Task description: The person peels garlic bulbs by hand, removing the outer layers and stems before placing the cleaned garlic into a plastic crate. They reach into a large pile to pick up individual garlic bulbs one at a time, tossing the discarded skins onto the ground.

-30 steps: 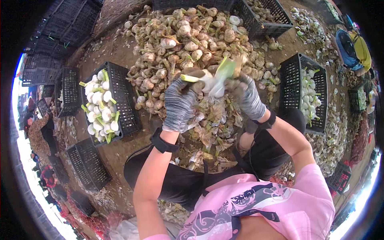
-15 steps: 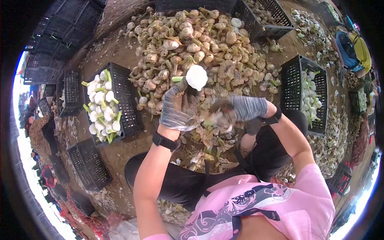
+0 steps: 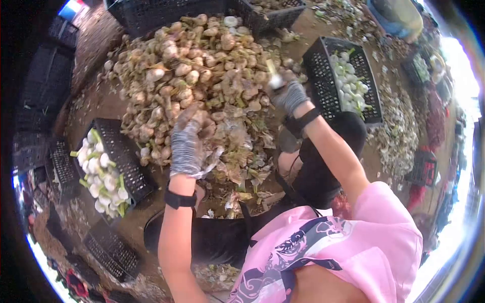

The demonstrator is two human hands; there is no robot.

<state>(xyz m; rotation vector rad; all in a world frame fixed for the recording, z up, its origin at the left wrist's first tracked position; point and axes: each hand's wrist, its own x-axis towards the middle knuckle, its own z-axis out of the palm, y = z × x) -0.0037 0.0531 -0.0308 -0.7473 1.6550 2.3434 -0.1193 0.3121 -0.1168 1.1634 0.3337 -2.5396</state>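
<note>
My left hand, in a grey striped glove with brown-stained fingers, reaches over the near edge of a heap of unpeeled garlic. Its fingers look apart, with no bulb visible in them. Out to the right, my right hand, gloved the same way, grips a white cleaned garlic bulb whose pale stem points up. The bulb is blurred and hangs between the heap and the right black crate. That crate holds several cleaned white bulbs.
On the left, another black crate carries cleaned white garlic with green stems. Peeled skins lie before my legs. Dark crates line the back of the heap. An overturned-looking black crate sits lower left.
The white garlic bulb has passed from my left hand to my right, which has swung right toward the crate. My left hand has dropped to the heap. The view has turned right.
</note>
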